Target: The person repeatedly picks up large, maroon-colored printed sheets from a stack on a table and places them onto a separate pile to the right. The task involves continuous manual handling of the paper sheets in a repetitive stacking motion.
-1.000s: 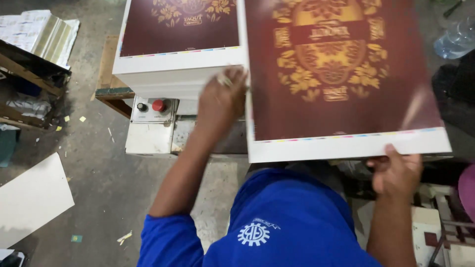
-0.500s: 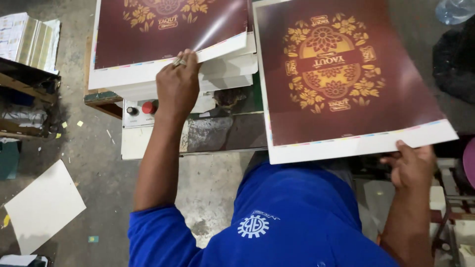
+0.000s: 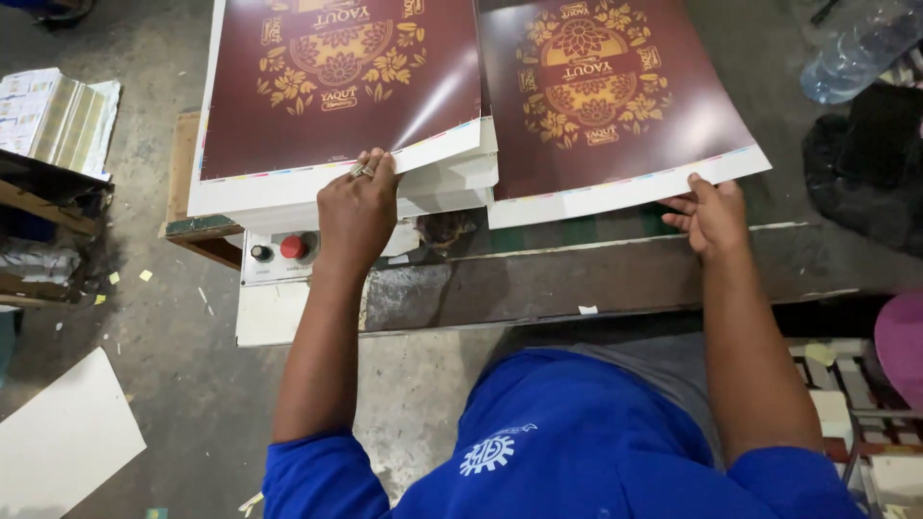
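Grey concrete floor (image 3: 192,365), littered with paper scraps and a loose white board (image 3: 58,437), surrounds a worn metal tabletop (image 3: 577,279) with a red button (image 3: 294,247) on its control panel. On the head view, the left hand (image 3: 358,207) presses its fingers closed on the near edge of the top sheet (image 3: 336,86) of a stack of maroon-and-gold printed sheets (image 3: 442,183), lifting that corner slightly. The right hand (image 3: 713,213) pinches the near white margin of a separate printed sheet (image 3: 606,96) lying just beside the stack. A plastic bottle (image 3: 860,48) lies far right. Judging by the curl, a hurried pull could crease the lifted sheet or drag two at once.
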